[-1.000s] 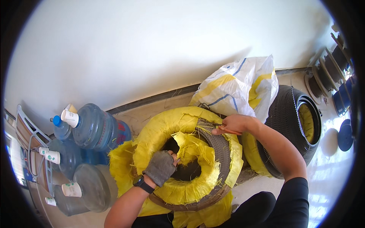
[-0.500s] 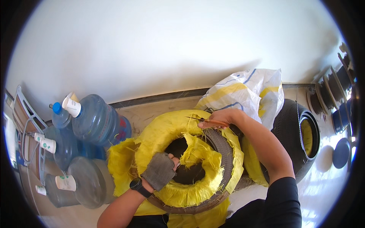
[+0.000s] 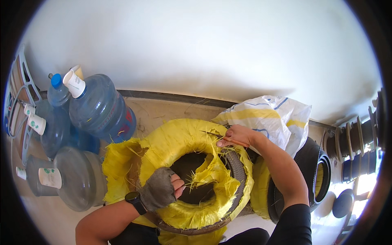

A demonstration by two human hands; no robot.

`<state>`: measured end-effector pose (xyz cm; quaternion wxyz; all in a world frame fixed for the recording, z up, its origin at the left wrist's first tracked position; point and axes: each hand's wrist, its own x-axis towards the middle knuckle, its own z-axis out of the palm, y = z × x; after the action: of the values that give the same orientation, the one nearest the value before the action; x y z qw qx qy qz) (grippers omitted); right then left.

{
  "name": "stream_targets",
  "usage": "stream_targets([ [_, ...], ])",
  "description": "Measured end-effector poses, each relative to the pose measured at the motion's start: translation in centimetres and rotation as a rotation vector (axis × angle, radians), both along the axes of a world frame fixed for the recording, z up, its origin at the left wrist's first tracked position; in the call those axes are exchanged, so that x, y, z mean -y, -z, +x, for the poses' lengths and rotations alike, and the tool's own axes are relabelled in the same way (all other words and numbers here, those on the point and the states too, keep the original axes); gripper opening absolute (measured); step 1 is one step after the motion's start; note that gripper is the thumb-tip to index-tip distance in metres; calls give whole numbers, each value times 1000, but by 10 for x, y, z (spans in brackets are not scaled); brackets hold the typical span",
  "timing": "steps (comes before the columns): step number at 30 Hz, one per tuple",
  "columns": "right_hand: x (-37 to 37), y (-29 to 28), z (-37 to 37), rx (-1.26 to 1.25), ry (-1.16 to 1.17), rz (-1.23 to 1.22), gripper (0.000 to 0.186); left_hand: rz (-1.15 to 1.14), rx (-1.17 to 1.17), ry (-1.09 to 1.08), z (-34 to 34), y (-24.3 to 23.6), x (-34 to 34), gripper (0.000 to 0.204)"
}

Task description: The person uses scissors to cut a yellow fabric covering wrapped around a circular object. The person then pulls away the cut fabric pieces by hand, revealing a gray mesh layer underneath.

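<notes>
- A tyre (image 3: 228,163) wrapped in yellow woven sheeting (image 3: 171,139) fills the lower centre; its bottom edge is cut off.
- The gloved left hand (image 3: 160,188) grips the inner wrapping, fingers curled shut.
- The right hand (image 3: 239,136) pinches a thin blade-like tool (image 3: 212,133), hard to identify.
</notes>
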<state>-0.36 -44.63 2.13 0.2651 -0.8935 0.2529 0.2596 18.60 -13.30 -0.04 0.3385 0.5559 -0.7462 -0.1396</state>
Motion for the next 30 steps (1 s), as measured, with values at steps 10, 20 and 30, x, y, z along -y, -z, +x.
stream_targets([
  [10,14,10,3,45,-67,37,97,-48,24,-11,-3,-2,4,12],
  [20,8,-2,-42,-105,203,290,82,-12,44,27,5,2,0,10],
  [30,-33,-83,-87,-105,518,67,89,-43,-87,-64,0,-7,10,19],
])
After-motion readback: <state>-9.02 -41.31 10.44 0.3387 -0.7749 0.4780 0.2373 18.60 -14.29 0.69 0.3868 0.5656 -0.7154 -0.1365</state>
